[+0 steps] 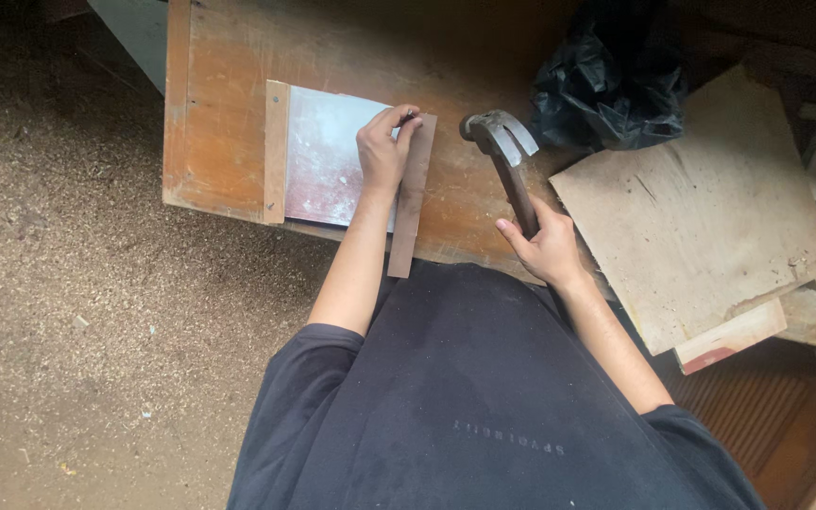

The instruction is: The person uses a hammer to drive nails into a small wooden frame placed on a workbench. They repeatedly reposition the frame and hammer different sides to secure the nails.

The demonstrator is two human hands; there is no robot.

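While the left hand [384, 151] is pinching a small nail [409, 117] upright, fingers together, at the far end of the wood strip [410, 198], whose length is running toward the person, the right hand [545, 247], fingers clamped, is holding the hammer [505, 156] just right of that strip, above the bench [229, 85].

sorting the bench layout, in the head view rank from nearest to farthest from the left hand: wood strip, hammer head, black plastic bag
1. wood strip, directly under the left hand
2. hammer head, to its right
3. black plastic bag, farther right at the bench's back

Soft, even daylight; sharp focus.
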